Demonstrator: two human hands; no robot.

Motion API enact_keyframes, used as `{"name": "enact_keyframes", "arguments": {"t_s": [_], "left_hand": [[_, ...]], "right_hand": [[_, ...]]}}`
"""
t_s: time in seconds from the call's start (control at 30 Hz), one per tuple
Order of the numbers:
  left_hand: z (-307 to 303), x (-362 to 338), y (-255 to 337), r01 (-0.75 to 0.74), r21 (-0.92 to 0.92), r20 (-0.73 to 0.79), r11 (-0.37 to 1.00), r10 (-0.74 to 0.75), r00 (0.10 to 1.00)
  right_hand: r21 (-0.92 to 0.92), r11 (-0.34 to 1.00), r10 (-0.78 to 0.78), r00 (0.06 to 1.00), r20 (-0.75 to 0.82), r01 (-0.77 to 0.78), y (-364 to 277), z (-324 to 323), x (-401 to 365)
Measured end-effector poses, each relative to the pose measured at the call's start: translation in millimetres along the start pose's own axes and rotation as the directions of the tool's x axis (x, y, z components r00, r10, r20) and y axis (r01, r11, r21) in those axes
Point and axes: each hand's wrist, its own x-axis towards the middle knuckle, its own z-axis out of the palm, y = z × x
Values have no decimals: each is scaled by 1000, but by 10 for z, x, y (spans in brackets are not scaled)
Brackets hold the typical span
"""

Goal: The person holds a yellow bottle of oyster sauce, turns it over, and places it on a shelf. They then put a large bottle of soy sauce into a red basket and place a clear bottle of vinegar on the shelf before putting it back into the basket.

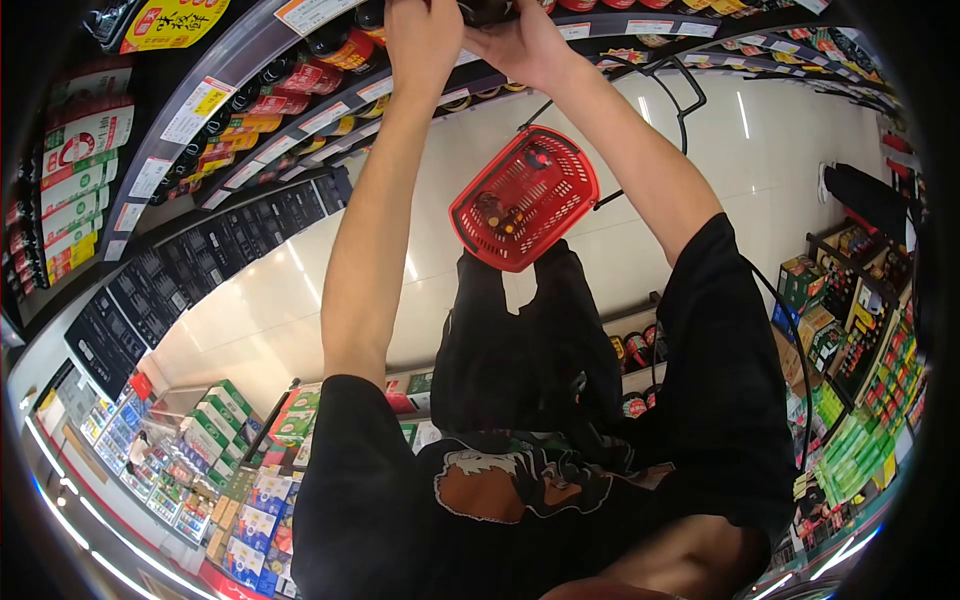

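Both my arms reach up to the shelf at the top edge of the head view. My right hand (pixel 520 45) curls around a dark bottle (pixel 487 10), its thumb stretched toward my left hand. The upper part of that bottle is cut off by the frame. Close beside it is my left hand (pixel 425 35), whose fingertips lie out of view. Beneath my hands a red plastic basket (pixel 578 205) stands on the floor by my legs. Inside it are dark bottles (pixel 495 212) and a smaller item with red on it (pixel 538 158).
Shelves with price tags (pixel 200 108) curve across the top, lined with red- and yellow-labelled bottles (pixel 345 50). Stacked boxes (pixel 250 525) stand behind me at the lower left. More stocked racks (pixel 860 320) are at the right, near another person's dark-trousered leg (pixel 865 200).
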Motion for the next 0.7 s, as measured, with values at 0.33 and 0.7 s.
{"name": "enact_keyframes", "arguments": {"t_s": [0.33, 0.7], "left_hand": [[60, 425, -668, -209, 339, -27, 917, 232, 972], [-145, 637, -476, 303, 141, 283, 942, -332, 900]], "right_hand": [[-132, 979, 130, 976, -172, -153, -160, 211, -4], [-241, 941, 212, 969, -129, -238, -191, 139, 27]]}}
